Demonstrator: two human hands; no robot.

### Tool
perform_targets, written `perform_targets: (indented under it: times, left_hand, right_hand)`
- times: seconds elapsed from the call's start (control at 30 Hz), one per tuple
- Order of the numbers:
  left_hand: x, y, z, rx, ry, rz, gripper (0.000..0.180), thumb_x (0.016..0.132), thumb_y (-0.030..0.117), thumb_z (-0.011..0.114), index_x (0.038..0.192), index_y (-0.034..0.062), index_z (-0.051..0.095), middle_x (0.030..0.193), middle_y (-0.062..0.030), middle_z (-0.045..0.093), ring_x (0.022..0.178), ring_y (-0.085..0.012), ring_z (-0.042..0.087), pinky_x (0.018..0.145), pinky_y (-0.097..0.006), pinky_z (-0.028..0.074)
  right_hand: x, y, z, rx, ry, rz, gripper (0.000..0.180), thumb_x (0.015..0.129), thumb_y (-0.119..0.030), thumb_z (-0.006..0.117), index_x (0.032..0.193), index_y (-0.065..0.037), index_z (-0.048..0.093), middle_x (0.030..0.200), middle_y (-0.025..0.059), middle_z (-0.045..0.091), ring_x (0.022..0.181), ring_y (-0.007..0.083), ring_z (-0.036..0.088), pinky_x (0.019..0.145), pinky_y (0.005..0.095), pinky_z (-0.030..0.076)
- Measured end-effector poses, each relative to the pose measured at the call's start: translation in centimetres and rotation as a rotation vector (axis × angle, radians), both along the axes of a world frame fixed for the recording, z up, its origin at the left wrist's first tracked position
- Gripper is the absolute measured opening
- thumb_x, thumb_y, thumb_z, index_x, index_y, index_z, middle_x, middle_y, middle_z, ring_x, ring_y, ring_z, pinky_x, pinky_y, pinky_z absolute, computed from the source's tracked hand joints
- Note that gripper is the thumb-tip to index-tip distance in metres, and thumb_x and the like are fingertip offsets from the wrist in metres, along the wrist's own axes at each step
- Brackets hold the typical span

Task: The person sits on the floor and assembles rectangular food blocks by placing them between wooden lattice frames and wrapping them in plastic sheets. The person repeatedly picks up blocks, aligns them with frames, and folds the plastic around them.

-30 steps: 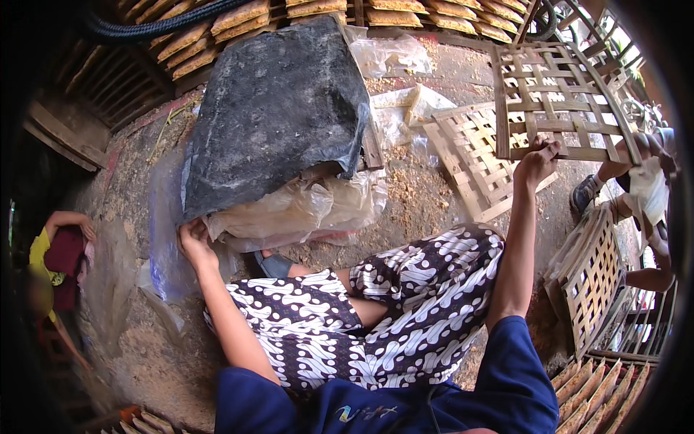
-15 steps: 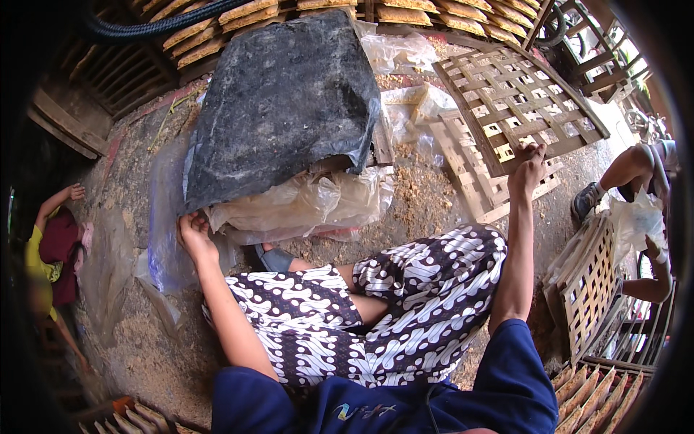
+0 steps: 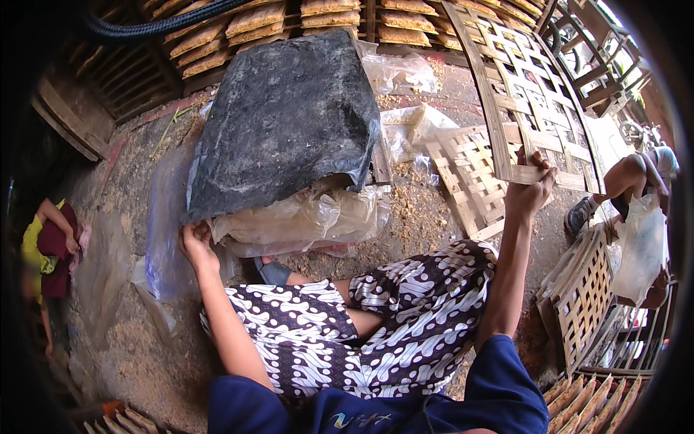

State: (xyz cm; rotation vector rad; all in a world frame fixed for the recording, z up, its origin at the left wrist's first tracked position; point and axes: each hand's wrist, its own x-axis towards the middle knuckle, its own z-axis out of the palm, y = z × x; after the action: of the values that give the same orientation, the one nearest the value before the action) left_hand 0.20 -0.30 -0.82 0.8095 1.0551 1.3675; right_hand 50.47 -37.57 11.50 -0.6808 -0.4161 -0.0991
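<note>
The right hand [image 3: 531,186] is clamping the near edge of a woven rack [image 3: 515,103], whose far end is looking higher than a moment ago, seemingly leaving it clear of the dark sheet [image 3: 289,119]. Well apart, the left hand [image 3: 199,247] is touching that sheet's near left corner; I cannot tell whether its fingers are pinching it. Crumpled plastic [image 3: 303,220] is poking out below. A second rack [image 3: 466,173] is lying on the floor [image 3: 412,195] beneath the raised one, perhaps crowding that side; near the floor's right edge, a person [image 3: 627,177] is holding a plastic bag [image 3: 642,242].
</note>
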Motion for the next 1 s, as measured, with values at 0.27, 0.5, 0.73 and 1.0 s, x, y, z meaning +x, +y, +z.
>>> perform_targets:
  times: [0.27, 0.5, 0.73, 1.0]
  left_hand:
    - [0.1, -0.3, 0.2, -0.007, -0.034, 0.022, 0.013, 0.089, 0.021, 0.054, 0.097, 0.0118, 0.056, 0.088, 0.0003, 0.059, 0.077, -0.0102, 0.053, 0.071, -0.029, 0.041]
    - [-0.1, -0.2, 0.1, -0.021, -0.039, -0.006, 0.017, 0.088, 0.023, 0.056, 0.100, 0.0115, 0.056, 0.090, 0.0002, 0.058, 0.077, -0.0106, 0.053, 0.071, -0.028, 0.041]
    - [0.5, -0.3, 0.1, -0.019, -0.061, 0.022, 0.018, 0.088, 0.022, 0.058, 0.101, 0.0099, 0.057, 0.089, -0.0016, 0.060, 0.074, -0.0103, 0.055, 0.067, -0.027, 0.043]
    - [0.2, 0.4, -0.7, 0.004, -0.067, -0.001, 0.023, 0.089, 0.022, 0.056, 0.108, 0.0098, 0.061, 0.089, -0.0004, 0.059, 0.075, -0.0101, 0.054, 0.066, -0.026, 0.043]
  right_hand:
    - [-3.6, 2.3, 1.4, -0.761, -0.390, -0.584, 0.023, 0.100, -0.020, 0.051, 0.085, -0.004, 0.059, 0.078, 0.0076, 0.060, 0.073, 0.0186, 0.058, 0.070, 0.0322, 0.047]
    - [-2.9, 2.3, 1.1, -1.279, -0.960, -1.153, 0.016, 0.091, -0.014, 0.060, 0.076, -0.011, 0.057, 0.066, 0.0056, 0.061, 0.069, 0.0210, 0.057, 0.064, 0.0353, 0.041]
    - [-3.1, 2.5, 1.8, -0.572, -0.197, -0.463, 0.038, 0.105, -0.029, 0.044, 0.083, -0.002, 0.059, 0.074, -0.0012, 0.048, 0.065, 0.0102, 0.043, 0.060, 0.0261, 0.037]
    - [-12.4, 8.7, 10.2, -0.030, -0.150, 0.060, 0.018, 0.105, -0.018, 0.035, 0.098, -0.006, 0.046, 0.097, 0.0087, 0.057, 0.095, 0.0188, 0.058, 0.095, 0.0378, 0.050]
